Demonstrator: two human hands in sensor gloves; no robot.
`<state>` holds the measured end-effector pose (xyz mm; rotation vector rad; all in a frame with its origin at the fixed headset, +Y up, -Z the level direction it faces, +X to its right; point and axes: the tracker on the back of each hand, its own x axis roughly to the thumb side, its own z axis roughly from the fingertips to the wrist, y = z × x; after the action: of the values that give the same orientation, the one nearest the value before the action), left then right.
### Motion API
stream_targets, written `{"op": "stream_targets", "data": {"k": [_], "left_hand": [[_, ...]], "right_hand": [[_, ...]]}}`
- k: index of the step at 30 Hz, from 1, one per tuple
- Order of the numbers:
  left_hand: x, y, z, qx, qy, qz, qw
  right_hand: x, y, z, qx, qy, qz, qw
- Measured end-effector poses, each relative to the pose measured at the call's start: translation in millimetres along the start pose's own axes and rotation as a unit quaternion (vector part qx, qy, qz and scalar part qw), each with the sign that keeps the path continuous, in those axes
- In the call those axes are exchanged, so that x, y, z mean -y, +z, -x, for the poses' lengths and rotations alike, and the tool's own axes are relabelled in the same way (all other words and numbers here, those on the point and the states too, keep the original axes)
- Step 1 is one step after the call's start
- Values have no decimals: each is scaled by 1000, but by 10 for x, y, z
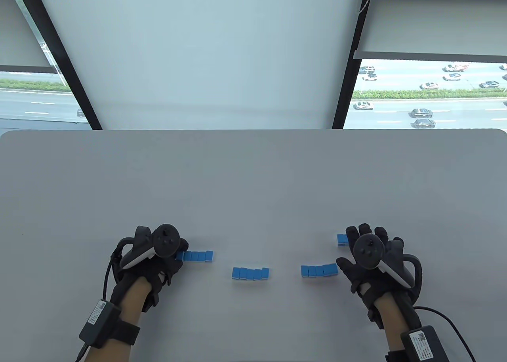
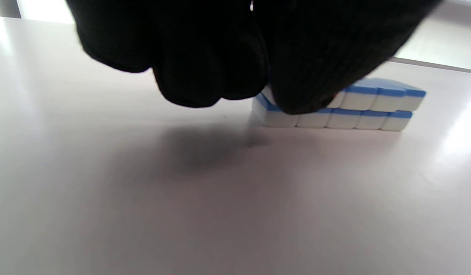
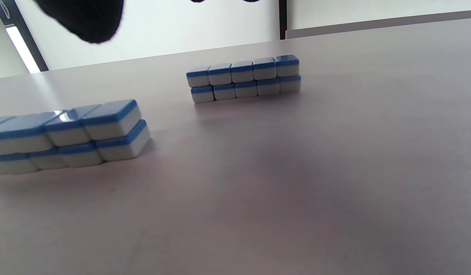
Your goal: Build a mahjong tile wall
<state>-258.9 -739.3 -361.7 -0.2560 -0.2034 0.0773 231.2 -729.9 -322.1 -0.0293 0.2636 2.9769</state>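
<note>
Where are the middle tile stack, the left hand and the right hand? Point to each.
middle stack (image 1: 250, 273), table view, blue top.
left hand (image 1: 156, 259), table view, glove beside tracker.
right hand (image 1: 366, 277), table view, glove back.

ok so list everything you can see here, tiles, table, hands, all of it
left tile stack: one, blue over white, two layers, at the left hand's fingertips
middle tile stack: one, blue over white, two layers, table centre
right tile stack: one, blue over white, two layers, beside the right hand
far tiles: count unclear, blue, partly hidden behind the right hand
table: one, grey
left hand: black glove, fingers touching the left stack
right hand: black glove, fingers spread
</note>
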Motion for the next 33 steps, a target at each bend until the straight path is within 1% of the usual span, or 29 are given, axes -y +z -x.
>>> {"op": "stream_targets", "data": {"k": [7, 9, 14, 19, 26, 29, 31, 33], "left_hand": [[4, 2, -8, 0, 2, 8, 1000], [5, 8, 1, -1, 14, 14, 1000], [-77, 38, 40, -1, 32, 7, 999], [-277, 84, 112, -4, 78, -37, 996], [-553, 169, 72, -25, 88, -93, 991], [-556, 190, 31, -38, 90, -93, 991], [-515, 199, 18, -45, 84, -96, 991], [-423, 215, -8, -47, 80, -85, 992]], "right_hand": [[-4, -1, -11, 1, 4, -1, 1000], [-2, 0, -11, 2, 3, 0, 1000], [3, -3, -6, 2, -1, 2, 1000], [0, -4, -6, 2, -2, 1, 1000], [4, -2, 4, -1, -3, 0, 1000], [4, 1, 11, -1, -5, 1, 1000], [3, 1, 22, -2, -8, 3, 1000], [4, 1, 33, -3, -11, 4, 1000]]}}
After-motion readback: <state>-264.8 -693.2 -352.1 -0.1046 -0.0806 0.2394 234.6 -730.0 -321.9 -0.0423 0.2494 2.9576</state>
